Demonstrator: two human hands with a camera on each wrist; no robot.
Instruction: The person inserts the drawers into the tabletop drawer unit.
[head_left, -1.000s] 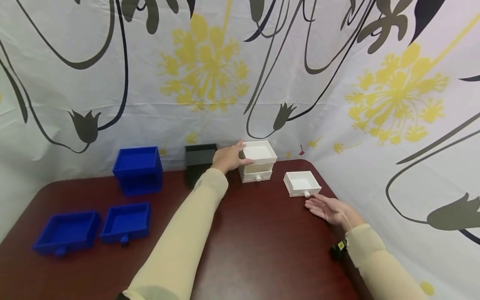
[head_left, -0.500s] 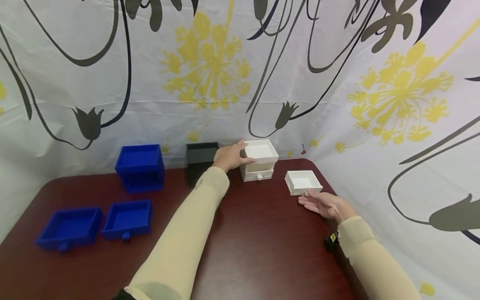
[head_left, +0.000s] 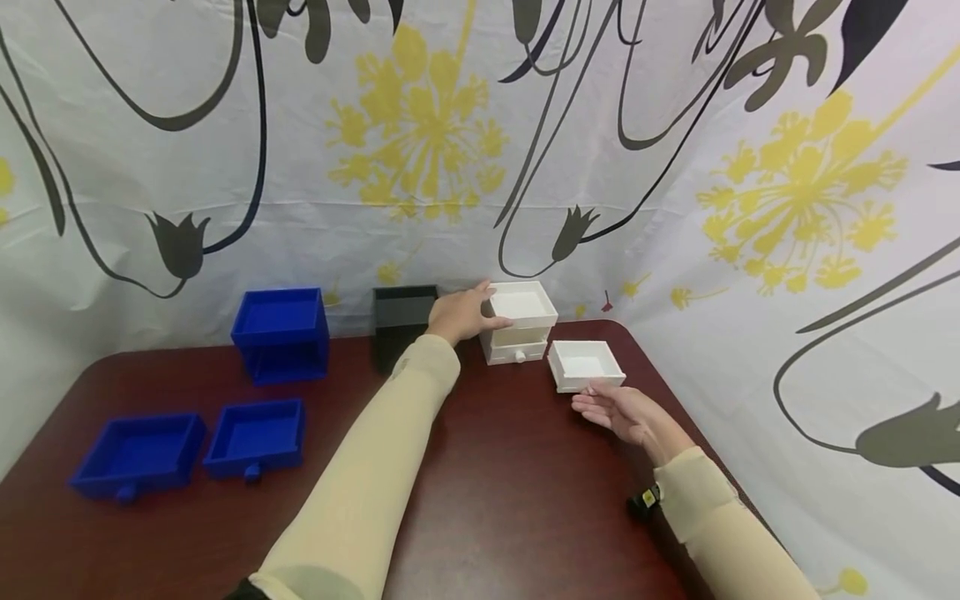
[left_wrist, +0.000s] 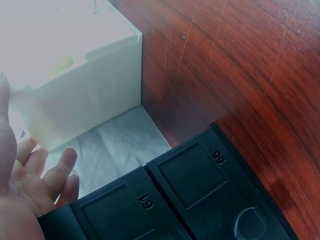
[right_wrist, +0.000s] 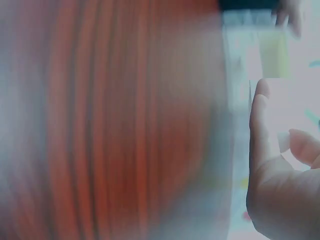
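By the right hand (head_left: pixel 626 415), the white drawer (head_left: pixel 585 362) is pinched at its near side on the right of the bench (head_left: pixel 517 500), and just beyond, leftward, the white cabinet (head_left: pixel 527 319) is gripped on its left by the left hand (head_left: pixel 457 315).

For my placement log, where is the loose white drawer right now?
In the head view, the loose white drawer is just right of the white cabinet, with the right hand at the drawer's front.
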